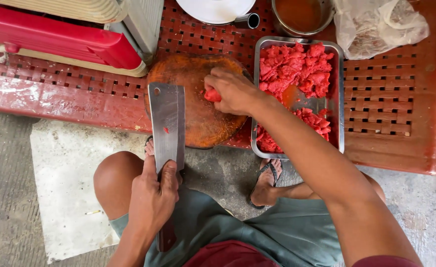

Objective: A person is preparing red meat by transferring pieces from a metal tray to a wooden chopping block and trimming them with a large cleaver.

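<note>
My left hand (153,195) grips the dark handle of a broad steel cleaver (167,123), whose blade lies flat-side up over the left edge of a round wooden chopping board (198,84). My right hand (233,91) rests on the board's right side, closed around a piece of red raw meat (212,95). Just right of the board, a rectangular metal tray (337,99) holds many chunks of red meat (297,66).
Board and tray sit on a low red lattice table (391,99). A metal bowl of orange-brown liquid (302,14), a white plate (215,9) and a crumpled plastic bag (376,22) stand behind. A red-and-cream case (59,37) lies at left. My knees and sandalled feet are below.
</note>
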